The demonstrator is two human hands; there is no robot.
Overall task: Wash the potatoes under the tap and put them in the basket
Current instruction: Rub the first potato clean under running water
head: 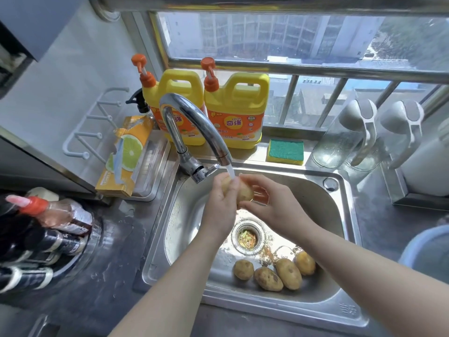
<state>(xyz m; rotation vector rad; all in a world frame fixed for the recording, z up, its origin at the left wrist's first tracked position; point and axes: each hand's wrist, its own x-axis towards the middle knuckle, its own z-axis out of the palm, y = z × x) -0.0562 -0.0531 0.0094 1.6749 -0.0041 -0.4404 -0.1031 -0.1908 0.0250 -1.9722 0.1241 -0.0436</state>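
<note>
A pale brown potato (244, 193) sits under the running water from the chrome tap (194, 122). My left hand (222, 203) wraps its left side and my right hand (274, 203) grips its right side. Several more potatoes (274, 272) lie in a row on the floor of the steel sink (349, 215), near its front edge. A light blue basket rim (422, 249) shows at the right edge of the view, on the counter.
Two yellow detergent jugs (237, 110) and a green-yellow sponge (286, 152) stand behind the sink. An orange box (126, 154) lies at the left. Dark bottles (43, 239) stand front left. Clear jugs (349, 137) sit at the right. The drain strainer (247, 238) holds scraps.
</note>
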